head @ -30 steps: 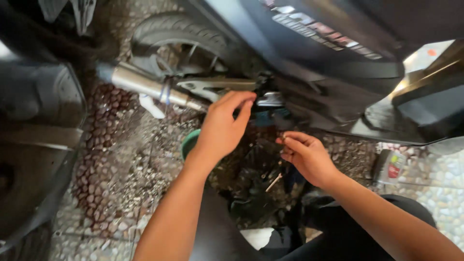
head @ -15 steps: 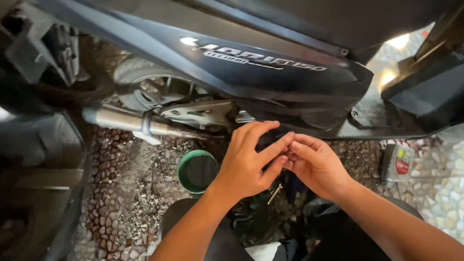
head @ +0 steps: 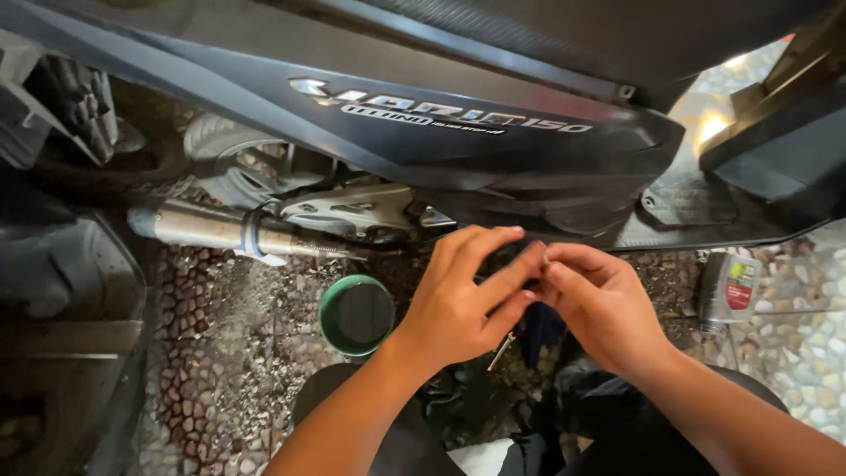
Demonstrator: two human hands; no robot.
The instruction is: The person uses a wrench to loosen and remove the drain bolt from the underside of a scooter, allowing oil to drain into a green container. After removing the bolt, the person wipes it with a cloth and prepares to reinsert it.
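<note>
Left hand and right hand pinched together, fingertips meeting; anything between them hidden; green bowl left, below.

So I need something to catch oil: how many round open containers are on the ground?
1: a green-rimmed round container on the pebbled ground, left of the left hand. Others may be hidden under the scooter.
</note>
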